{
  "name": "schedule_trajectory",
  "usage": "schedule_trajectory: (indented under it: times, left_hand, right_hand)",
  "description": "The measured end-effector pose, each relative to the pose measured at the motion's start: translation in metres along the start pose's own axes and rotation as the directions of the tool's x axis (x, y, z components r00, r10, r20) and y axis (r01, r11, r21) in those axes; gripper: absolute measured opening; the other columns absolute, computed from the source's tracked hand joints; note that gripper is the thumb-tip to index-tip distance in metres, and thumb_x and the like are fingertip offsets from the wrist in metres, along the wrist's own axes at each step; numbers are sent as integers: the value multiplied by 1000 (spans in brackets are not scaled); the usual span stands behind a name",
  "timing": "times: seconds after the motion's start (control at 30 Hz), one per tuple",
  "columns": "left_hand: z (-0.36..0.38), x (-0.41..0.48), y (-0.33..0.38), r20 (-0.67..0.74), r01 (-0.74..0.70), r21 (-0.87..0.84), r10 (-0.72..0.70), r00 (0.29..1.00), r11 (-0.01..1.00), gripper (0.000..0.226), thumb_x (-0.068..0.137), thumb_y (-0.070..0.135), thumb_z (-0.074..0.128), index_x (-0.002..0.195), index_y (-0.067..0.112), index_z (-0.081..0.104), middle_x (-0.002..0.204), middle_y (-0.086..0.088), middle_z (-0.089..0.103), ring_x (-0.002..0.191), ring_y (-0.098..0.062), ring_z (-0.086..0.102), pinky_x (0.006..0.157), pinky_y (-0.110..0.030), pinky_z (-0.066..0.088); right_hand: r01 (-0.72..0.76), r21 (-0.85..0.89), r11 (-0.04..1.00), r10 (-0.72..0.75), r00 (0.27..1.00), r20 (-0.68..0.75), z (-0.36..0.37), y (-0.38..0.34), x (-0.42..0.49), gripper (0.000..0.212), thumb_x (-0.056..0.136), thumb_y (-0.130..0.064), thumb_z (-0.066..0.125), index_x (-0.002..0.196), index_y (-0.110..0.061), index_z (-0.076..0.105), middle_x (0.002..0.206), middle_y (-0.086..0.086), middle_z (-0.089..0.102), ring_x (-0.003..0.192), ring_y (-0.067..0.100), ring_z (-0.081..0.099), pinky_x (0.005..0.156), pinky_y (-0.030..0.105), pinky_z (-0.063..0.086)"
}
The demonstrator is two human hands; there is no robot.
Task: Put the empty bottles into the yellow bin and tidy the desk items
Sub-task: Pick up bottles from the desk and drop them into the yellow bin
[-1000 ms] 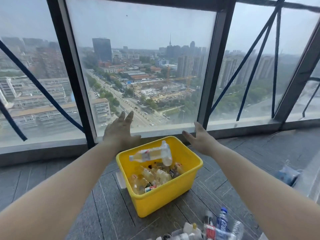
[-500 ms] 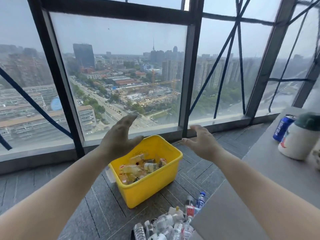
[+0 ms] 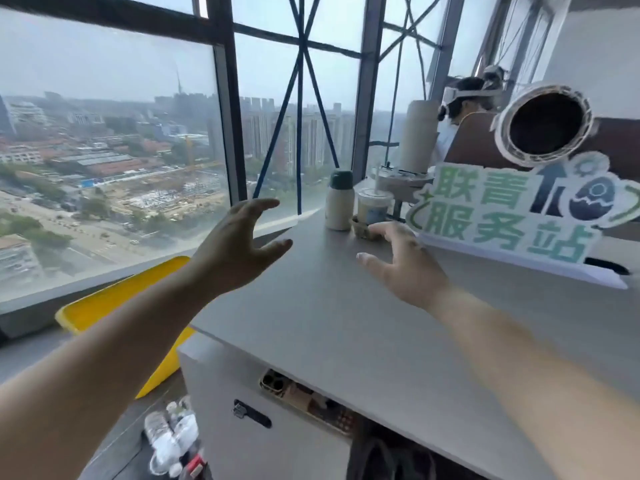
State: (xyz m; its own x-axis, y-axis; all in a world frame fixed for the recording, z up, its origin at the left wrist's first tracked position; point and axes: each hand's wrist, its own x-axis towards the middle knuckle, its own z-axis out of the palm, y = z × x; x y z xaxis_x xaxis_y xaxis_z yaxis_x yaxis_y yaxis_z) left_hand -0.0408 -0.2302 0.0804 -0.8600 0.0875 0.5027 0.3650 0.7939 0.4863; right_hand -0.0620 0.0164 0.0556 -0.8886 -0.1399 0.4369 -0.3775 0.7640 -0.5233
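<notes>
Turned from the bin to the table, we hold our left hand and right hand empty, fingers spread, reaching toward the flask and cup, likely to tidy them. Bottles lie on the floor by the bin.

Yellow bin mostly hidden by L forearm & desk; floor bottles blurry.
</notes>
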Motion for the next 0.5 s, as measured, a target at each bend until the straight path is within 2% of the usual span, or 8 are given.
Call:
schedule_trajectory:
  times: [0.07, 0.27, 0.43, 0.5]
  left_hand:
    - [26, -10, 41, 23, -21, -39, 22, 999, 999, 61, 83, 36, 68, 138, 26, 42, 143, -3, 42, 129, -19, 43, 102, -26, 32]
    - [81, -41, 137, 93, -110, -110, 120, 988, 988, 61, 83, 33, 69, 138, 22, 44, 141, -2, 44, 128, -17, 43, 95, -19, 29]
    - [101, -66, 189, 133, -183, -151, 203, 970, 972, 63, 81, 36, 70, 137, 23, 44, 142, -2, 44, 129, -20, 42, 103, -28, 33]
    - [107, -73, 209, 147, -205, -167, 230, 962, 964, 64, 82, 38, 69, 138, 23, 43, 144, -2, 42, 129, -20, 41, 101, -26, 32]
  right_hand:
    - [-53, -27, 998, 52, 999, -14, -39, 25, -36, 53, 89, -35, 61, 136, -18, 45, 139, 3, 46, 131, 19, 40, 101, 27, 32]
    - [-191, -98, 977, 182, 979, -93, -129, 74, -124, 53, 89, -37, 61, 136, -20, 43, 141, 4, 44, 133, 21, 38, 104, 32, 32]
    - [-269, -163, 949, 242, 956, -169, -184, 93, -189, 56, 89, -35, 62, 139, -18, 41, 143, 2, 42, 134, 19, 37, 106, 29, 29]
    - [-311, -200, 929, 270, 941, -206, -205, 101, -214, 57, 88, -34, 62, 138, -16, 42, 143, 5, 43, 133, 21, 38, 107, 29, 29]
